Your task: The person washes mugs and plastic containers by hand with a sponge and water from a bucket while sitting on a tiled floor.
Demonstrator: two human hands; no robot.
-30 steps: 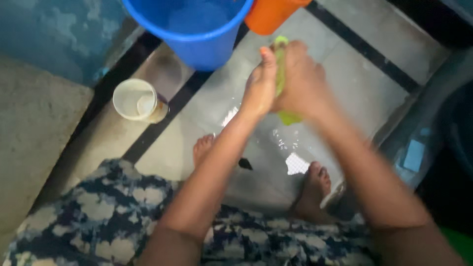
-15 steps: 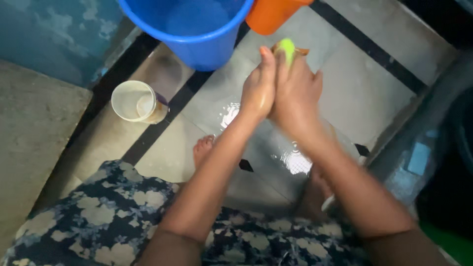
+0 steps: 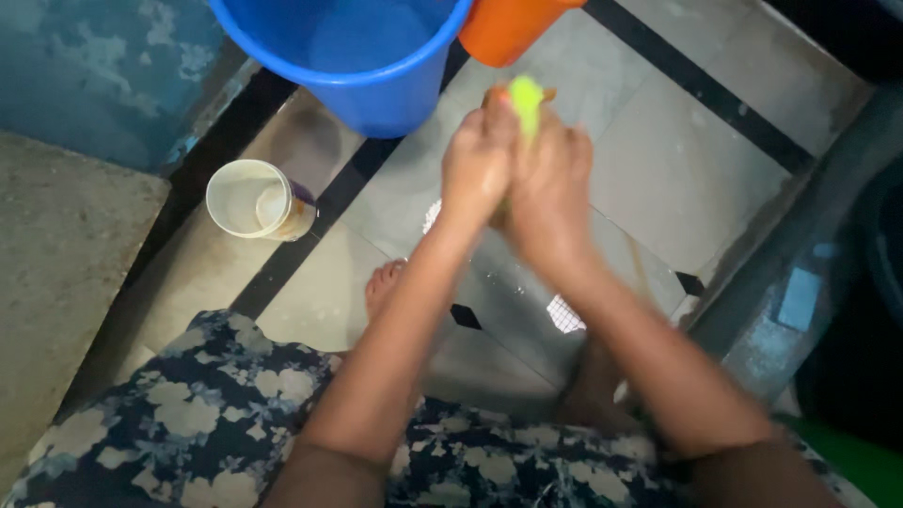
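Note:
A small lime-green thing [image 3: 525, 100], perhaps a cloth or scrubber, sticks out above my two hands, which are pressed together around it over the wet tiled floor. My left hand [image 3: 475, 165] closes on its left side and my right hand [image 3: 550, 193] wraps its right side. Most of the green thing is hidden between the palms. Both hands are blurred by motion. A blue bucket [image 3: 362, 80] stands just beyond the hands.
An orange mug [image 3: 503, 33] hangs beside the bucket's rim. A white plastic cup [image 3: 252, 199] stands on the floor at the left. My bare foot [image 3: 384, 282] rests on wet tiles [image 3: 658, 179]. A concrete step [image 3: 66, 245] lies left; dark containers [image 3: 870, 254] stand right.
The green thing's lower end no longer hangs below the hands; only its top shows. Both hands have shifted slightly left and keep rubbing together around it.

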